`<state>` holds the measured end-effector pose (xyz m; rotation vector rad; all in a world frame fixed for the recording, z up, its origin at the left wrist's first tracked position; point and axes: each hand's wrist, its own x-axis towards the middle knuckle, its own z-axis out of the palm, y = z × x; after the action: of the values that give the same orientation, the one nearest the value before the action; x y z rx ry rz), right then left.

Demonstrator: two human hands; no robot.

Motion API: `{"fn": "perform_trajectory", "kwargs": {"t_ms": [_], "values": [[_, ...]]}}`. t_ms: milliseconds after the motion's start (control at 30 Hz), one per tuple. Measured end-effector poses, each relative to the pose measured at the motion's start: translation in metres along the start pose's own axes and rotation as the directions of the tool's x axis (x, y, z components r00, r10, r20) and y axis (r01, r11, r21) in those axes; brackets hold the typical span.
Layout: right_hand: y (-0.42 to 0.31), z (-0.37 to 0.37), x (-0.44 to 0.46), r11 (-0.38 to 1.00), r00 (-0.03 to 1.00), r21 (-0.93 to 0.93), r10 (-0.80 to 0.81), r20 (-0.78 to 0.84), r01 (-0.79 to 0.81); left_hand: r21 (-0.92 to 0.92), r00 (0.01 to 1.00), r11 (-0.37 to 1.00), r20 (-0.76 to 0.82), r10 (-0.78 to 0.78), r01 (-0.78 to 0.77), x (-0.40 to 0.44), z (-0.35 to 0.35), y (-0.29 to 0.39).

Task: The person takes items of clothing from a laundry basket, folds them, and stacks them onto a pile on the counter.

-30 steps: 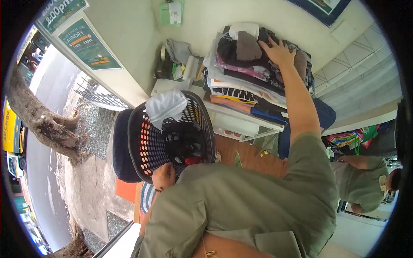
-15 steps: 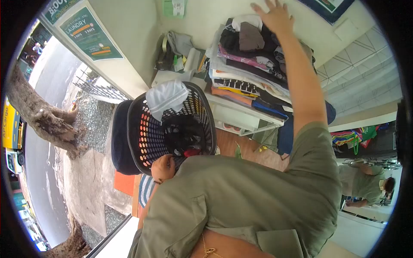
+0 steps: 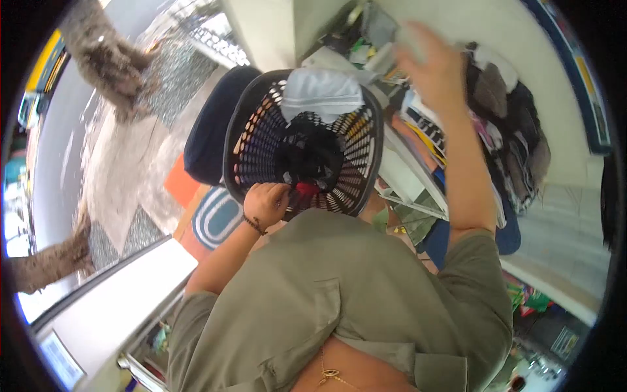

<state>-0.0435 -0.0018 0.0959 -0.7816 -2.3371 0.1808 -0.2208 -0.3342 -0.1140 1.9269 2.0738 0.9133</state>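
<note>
A black plastic laundry basket [image 3: 236,171] with slotted walls stands against my front, its mouth turned up. My left hand [image 3: 266,202] is closed over its near rim. Dark clothes [image 3: 310,153] lie inside, along with a small red item [image 3: 305,188]. Over the far rim hangs a thin white cloth [image 3: 321,93]. My right hand [image 3: 431,65], blurred by motion, is raised beyond the basket to the right; its fingers look apart and hold nothing I can see. Beside its forearm is a tall pile of folded clothes [image 3: 499,98].
A dark blue padded seat [image 3: 215,130] adjoins the basket on the left. The clothes pile rests on a white shelf unit [image 3: 398,166]. Assorted small items [image 3: 359,49] sit at the far corner. A striped mat [image 3: 219,219] lies below left, and a tree trunk [image 3: 108,59] stands outside.
My right hand has come from above the top of the clothes pile leftward and lower, nearer the basket. The view has turned down towards the basket. My left hand stays on the rim.
</note>
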Motion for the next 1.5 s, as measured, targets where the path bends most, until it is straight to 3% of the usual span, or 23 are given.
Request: {"fn": "perform_trajectory", "kwargs": {"t_ms": [67,100,133,200,233,333,400,467,533,600,700,767,833,900,1000,1033,1133,1167,1267,1300,1400,1433,1500], "values": [[-0.037,0.069,-0.024,0.977,0.946,0.209,-0.114,0.303,0.051,0.005,1.0,1.0,0.005,0.009,-0.009,-0.001,0.0,-0.003],[-0.054,0.097,-0.036,0.981,0.85,0.182,-0.152,0.504,0.067,0.005,1.0,1.0,0.003,0.01,-0.01,-0.003,0.0,-0.005],[-0.053,0.14,-0.05,0.965,0.696,0.26,-0.167,0.698,-0.029,0.007,1.0,1.0,-0.003,0.013,-0.013,-0.004,0.002,-0.007],[-0.041,0.216,-0.083,0.951,0.455,0.308,-0.274,0.847,-0.002,0.018,1.0,1.0,0.007,-0.009,0.009,-0.002,-0.002,-0.002],[-0.037,0.249,-0.094,0.971,0.248,0.236,-0.238,0.939,0.038,0.011,1.0,1.0,0.0,-0.017,0.017,-0.002,0.0,-0.003],[-0.009,0.351,-0.145,0.977,-0.033,0.019,-0.013,0.999,0.211,0.007,0.999,0.999,-0.024,-0.04,0.04,-0.002,-0.002,-0.004],[-0.003,0.368,-0.168,0.985,0.012,-0.164,0.164,0.986,0.061,0.012,0.996,0.998,-0.052,-0.065,0.066,-0.005,0.001,-0.003],[0.018,0.399,-0.211,0.962,0.136,-0.204,0.231,0.963,-0.184,0.042,0.99,0.989,0.001,-0.141,0.141,-0.011,0.006,-0.001],[0.044,0.441,-0.268,0.87,0.182,-0.258,0.359,0.916,-0.42,0.068,0.985,0.983,0.015,-0.171,0.17,-0.015,0.007,0.004],[0.053,0.45,-0.305,0.743,0.249,-0.186,0.432,0.867,-0.643,0.073,0.982,0.979,0.008,-0.19,0.189,-0.02,0.009,0.006],[0.02,0.443,-0.327,0.501,0.162,-0.359,0.73,0.663,-0.787,0.08,0.982,0.979,-0.006,-0.189,0.189,-0.011,0.007,0.004],[0.008,0.459,-0.364,0.702,0.368,-0.279,0.619,0.693,-0.655,0.098,0.981,0.976,-0.01,-0.192,0.192,-0.012,0.009,0.001],[0.007,0.46,-0.364,0.64,0.203,-0.295,0.587,0.784,-0.71,0.104,0.98,0.975,-0.007,-0.197,0.197,-0.014,0.009,0.005],[0.017,0.462,-0.335,0.283,-0.315,-0.476,0.464,0.828,-0.833,0.053,0.982,0.982,-0.064,-0.18,0.183,-0.013,0.01,0.005],[0.001,0.41,-0.26,0.313,-0.242,-0.359,0.354,0.903,-0.879,0.051,0.981,0.981,-0.066,-0.185,0.188,-0.013,0.008,0.007],[0.004,0.413,-0.243,0.453,-0.215,-0.368,0.355,0.91,-0.812,0.068,0.979,0.977,-0.028,-0.203,0.204,-0.016,0.006,0.006],[0.003,0.372,-0.191,0.38,-0.14,-0.183,0.137,0.981,-0.907,0.07,0.98,0.979,-0.073,-0.188,0.193,-0.019,0.008,0.004],[-0.002,0.348,-0.171,0.303,-0.116,-0.127,0.053,0.992,-0.945,0.028,0.967,0.967,0.036,-0.254,0.253,-0.021,0.004,0.008],[-0.035,0.269,-0.122,0.381,0.071,0.038,0.073,0.995,-0.924,0.008,0.943,0.978,-0.265,-0.2,0.209,-0.013,-0.002,0.021],[-0.041,0.238,-0.108,0.475,0.115,0.129,-0.058,0.992,-0.87,0.019,0.958,0.982,-0.224,-0.181,0.19,-0.023,0.007,0.007],[-0.044,0.194,-0.107,0.634,0.322,0.345,-0.157,0.934,-0.692,-0.009,0.902,0.994,-0.419,-0.1,0.106,-0.009,0.003,0.023],[-0.048,0.175,-0.11,0.604,0.364,0.41,-0.205,0.909,-0.683,-0.007,0.894,0.999,-0.446,-0.044,0.046,0.005,-0.007,0.033],[-0.067,0.132,-0.117,0.284,0.471,0.475,-0.086,0.878,-0.833,-0.504,0.91,0.853,-0.276,-0.311,0.138,0.027,-0.02,0.047]]}}
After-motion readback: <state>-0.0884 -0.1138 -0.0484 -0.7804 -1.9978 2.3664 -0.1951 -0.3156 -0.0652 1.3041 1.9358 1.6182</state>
